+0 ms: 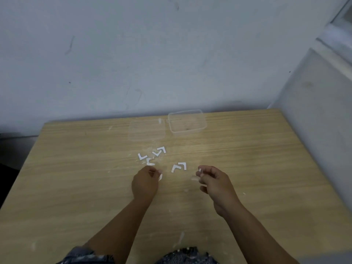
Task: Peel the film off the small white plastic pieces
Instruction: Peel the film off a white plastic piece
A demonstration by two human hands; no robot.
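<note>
Pinching a small white piece [160, 176] in left grip [145, 182], right grip [214, 180] clenched on film [195, 178], above tabletop [76, 187].

The light wood-grain table [76, 187] lies open to both sides of the scattered small white L-shaped plastic pieces [159, 151]. At the far edge, a clear rectangular plastic container [187, 121] and, apparently, its flat transparent lid [146, 130] obstruct passage toward the grey wall [133, 54].
</note>
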